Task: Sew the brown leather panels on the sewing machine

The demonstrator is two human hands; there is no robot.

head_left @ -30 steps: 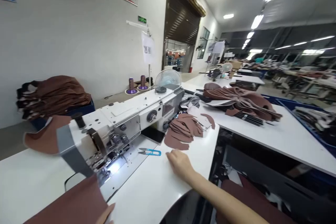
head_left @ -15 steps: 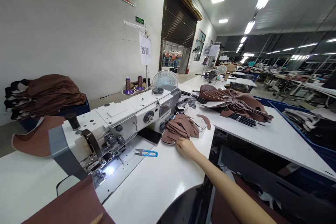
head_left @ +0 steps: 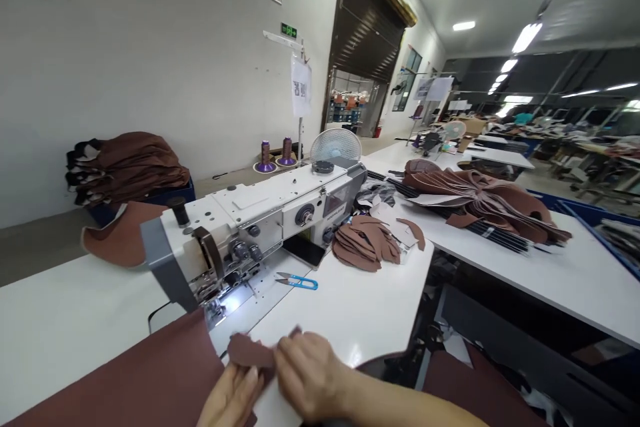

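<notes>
Between both hands, just in front of the sewing machine (head_left: 270, 213), is a small curved piece of brown leather-like material (head_left: 250, 351). My left hand (head_left: 233, 393) grips its lower left side, thumb on top. My right hand (head_left: 307, 373) is closed around its right end, whose tip sticks out above the fingers. A large brown panel (head_left: 150, 367) lies to the left, with its edge near the lit needle area. Blue thread snips (head_left: 303, 282) rest on the white table (head_left: 365, 307) beyond my hands. Farther back is a pile of similar brown pieces (head_left: 367, 243).
A black phone (head_left: 304, 251) lies beside the machine. Thread cones (head_left: 265, 152) and a fan (head_left: 336, 147) stand behind it. On the right-hand table sits a bundle of brown panels (head_left: 480, 197). More brown material (head_left: 135, 163) fills a blue bin by the wall.
My right hand has drawn back from the pile with a brown piece. My left hand has come up and holds it too. The view has turned left.
</notes>
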